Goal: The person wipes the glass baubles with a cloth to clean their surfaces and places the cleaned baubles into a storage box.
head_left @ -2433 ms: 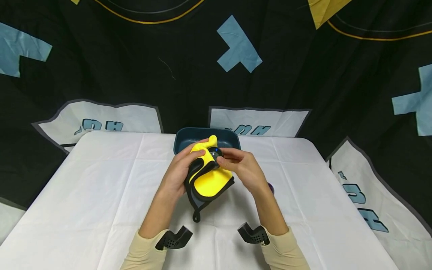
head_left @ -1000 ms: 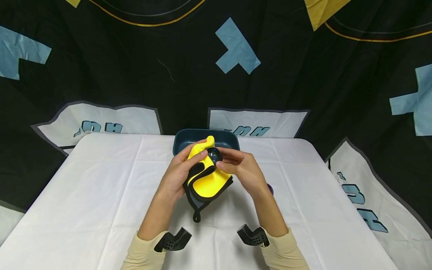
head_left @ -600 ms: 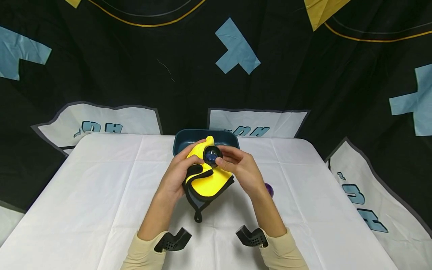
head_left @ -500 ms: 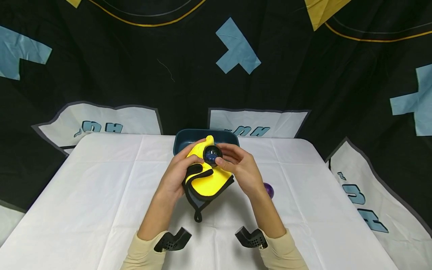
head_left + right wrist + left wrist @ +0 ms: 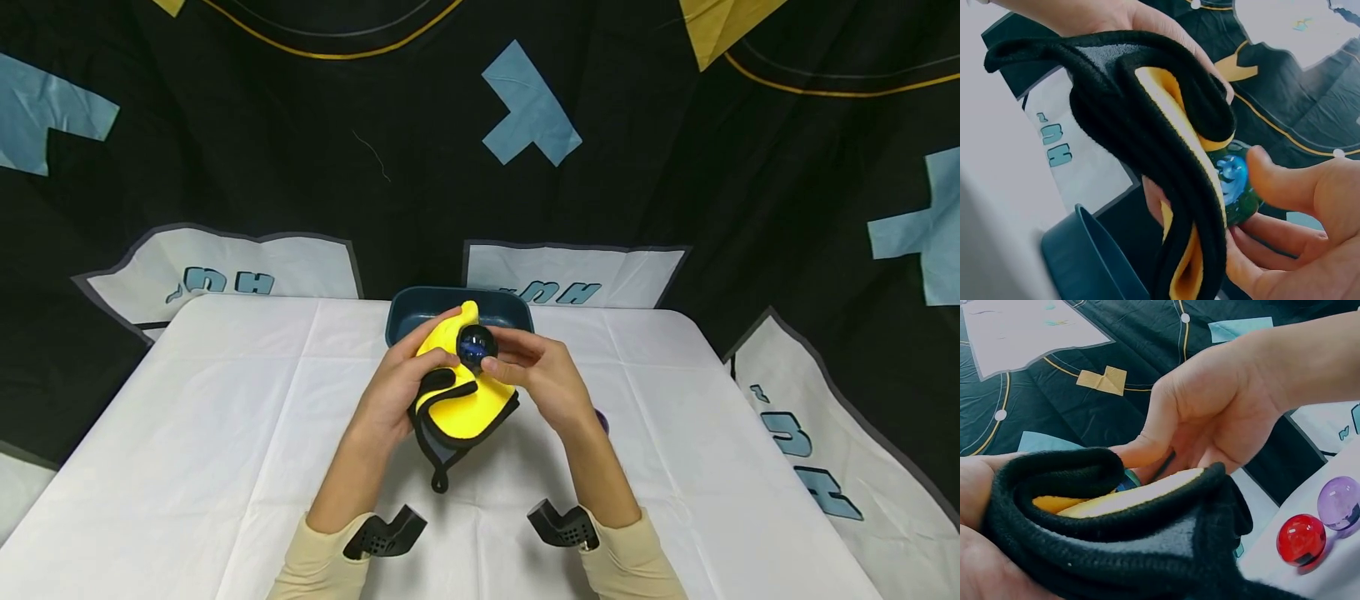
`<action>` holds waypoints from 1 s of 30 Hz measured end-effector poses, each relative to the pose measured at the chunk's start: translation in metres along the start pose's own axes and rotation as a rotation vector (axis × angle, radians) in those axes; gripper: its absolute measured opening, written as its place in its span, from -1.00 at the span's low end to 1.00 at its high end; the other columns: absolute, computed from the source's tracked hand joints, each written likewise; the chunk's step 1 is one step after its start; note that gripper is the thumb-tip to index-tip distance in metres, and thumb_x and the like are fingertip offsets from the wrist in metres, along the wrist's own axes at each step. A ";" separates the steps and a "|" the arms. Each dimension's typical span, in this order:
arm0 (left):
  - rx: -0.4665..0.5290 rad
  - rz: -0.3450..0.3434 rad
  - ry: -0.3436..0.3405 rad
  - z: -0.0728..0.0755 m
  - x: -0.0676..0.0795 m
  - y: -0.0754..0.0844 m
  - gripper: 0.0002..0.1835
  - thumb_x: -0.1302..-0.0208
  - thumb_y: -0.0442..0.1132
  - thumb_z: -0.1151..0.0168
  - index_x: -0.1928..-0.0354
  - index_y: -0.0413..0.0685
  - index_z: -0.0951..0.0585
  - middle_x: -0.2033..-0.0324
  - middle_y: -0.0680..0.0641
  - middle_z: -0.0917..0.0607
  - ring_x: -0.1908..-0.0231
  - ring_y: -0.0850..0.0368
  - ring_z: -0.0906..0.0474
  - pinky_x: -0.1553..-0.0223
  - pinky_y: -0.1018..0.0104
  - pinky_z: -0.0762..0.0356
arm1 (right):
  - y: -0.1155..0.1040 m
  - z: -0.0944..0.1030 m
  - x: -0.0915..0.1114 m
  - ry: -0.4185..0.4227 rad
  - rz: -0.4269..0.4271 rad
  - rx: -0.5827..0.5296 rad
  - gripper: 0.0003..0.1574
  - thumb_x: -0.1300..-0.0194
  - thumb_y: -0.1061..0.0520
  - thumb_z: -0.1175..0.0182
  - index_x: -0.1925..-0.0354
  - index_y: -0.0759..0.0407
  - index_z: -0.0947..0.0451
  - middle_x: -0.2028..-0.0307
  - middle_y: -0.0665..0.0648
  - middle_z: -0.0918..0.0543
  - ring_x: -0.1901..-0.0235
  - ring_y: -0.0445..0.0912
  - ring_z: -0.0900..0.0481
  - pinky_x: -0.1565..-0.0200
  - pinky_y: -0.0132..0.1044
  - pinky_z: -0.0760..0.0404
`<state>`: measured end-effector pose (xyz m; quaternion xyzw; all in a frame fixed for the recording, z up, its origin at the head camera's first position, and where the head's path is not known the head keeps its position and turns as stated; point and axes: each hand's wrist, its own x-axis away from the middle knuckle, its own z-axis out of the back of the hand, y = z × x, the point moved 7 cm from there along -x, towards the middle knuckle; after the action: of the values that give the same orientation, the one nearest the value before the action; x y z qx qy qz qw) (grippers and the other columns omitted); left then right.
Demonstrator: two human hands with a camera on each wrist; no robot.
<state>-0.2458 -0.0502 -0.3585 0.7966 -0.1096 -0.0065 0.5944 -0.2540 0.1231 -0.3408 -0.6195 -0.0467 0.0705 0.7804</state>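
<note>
A yellow cloth (image 5: 468, 412) with black edging and a grey reverse hangs folded in my left hand (image 5: 397, 383), whose thumb lies over its front. Against the yellow side sits a dark, shiny blue-black ball (image 5: 476, 345). My right hand (image 5: 551, 375) pinches that ball between thumb and fingers from the right. In the right wrist view the ball (image 5: 1235, 181) looks glassy with blue reflections, and part of it is hidden by the cloth (image 5: 1160, 144). Both hands are raised above the table, in front of a dark teal tray (image 5: 397, 321).
A purple ball (image 5: 1339, 503) and a red ball (image 5: 1301, 539) lie on the white-covered table (image 5: 187, 433). In the head view my right forearm hides most of them. A black printed curtain (image 5: 300, 150) hangs behind the table.
My left thumb has slid down off the ball's upper side, and more of the ball shows than at first. Both hands and the cloth stay in nearly the same place.
</note>
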 end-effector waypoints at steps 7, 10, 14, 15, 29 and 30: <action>0.033 -0.008 -0.032 -0.003 0.002 0.003 -0.37 -0.26 -0.35 -0.22 -0.35 0.36 -0.53 -0.36 0.07 -0.41 -0.28 -0.02 -0.44 -0.18 0.24 -0.62 | 0.007 0.002 -0.002 0.041 -0.057 0.029 -0.36 -0.25 0.03 -0.42 -0.26 0.17 -0.58 -0.08 0.24 -0.70 -0.08 0.04 -0.66 -0.28 -0.02 -0.57; 0.046 -0.015 -0.035 -0.003 0.001 0.004 -0.37 -0.27 -0.35 -0.21 -0.36 0.34 -0.53 -0.35 0.04 -0.42 -0.26 -0.03 -0.45 -0.16 0.23 -0.63 | 0.004 0.000 -0.002 0.030 -0.050 0.016 -0.38 -0.26 0.05 -0.41 -0.27 0.11 -0.57 -0.12 0.20 -0.68 -0.12 0.04 -0.63 -0.28 -0.05 -0.57; 0.061 -0.016 -0.026 -0.002 0.001 0.005 -0.37 -0.27 -0.36 -0.20 -0.36 0.32 -0.53 -0.35 0.03 -0.41 -0.26 -0.03 -0.46 -0.15 0.21 -0.64 | -0.001 -0.004 -0.001 0.036 -0.018 -0.017 -0.37 -0.26 0.09 -0.41 -0.29 0.01 -0.55 -0.21 0.11 -0.63 -0.21 0.00 -0.58 -0.28 -0.14 -0.57; 0.061 -0.016 -0.022 -0.002 0.001 0.005 -0.37 -0.27 -0.36 -0.21 -0.36 0.32 -0.53 -0.35 0.03 -0.41 -0.26 -0.03 -0.46 -0.15 0.21 -0.64 | -0.003 -0.004 0.000 0.038 -0.004 -0.027 -0.37 -0.26 0.10 -0.41 -0.29 0.00 -0.55 -0.22 0.10 -0.62 -0.22 0.00 -0.58 -0.28 -0.16 -0.57; 0.012 0.000 0.010 -0.001 0.000 0.001 -0.38 -0.25 -0.34 -0.22 -0.33 0.35 -0.55 -0.35 0.05 -0.43 -0.26 -0.02 -0.44 -0.20 0.19 -0.61 | -0.006 -0.003 0.001 -0.032 0.062 -0.024 -0.33 -0.18 0.27 -0.42 -0.27 0.06 -0.57 -0.21 0.14 -0.63 -0.24 0.02 -0.59 -0.28 -0.10 -0.57; 0.008 0.002 0.011 -0.001 0.000 0.001 -0.38 -0.25 -0.33 -0.23 -0.33 0.35 -0.55 -0.35 0.05 -0.43 -0.26 -0.02 -0.44 -0.20 0.19 -0.60 | -0.005 -0.002 0.001 -0.021 0.050 -0.019 -0.34 -0.18 0.26 -0.42 -0.26 0.05 -0.58 -0.20 0.13 -0.64 -0.22 0.03 -0.60 -0.26 -0.11 -0.59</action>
<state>-0.2460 -0.0496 -0.3576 0.7990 -0.1070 -0.0012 0.5917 -0.2524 0.1200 -0.3364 -0.6272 -0.0402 0.0959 0.7719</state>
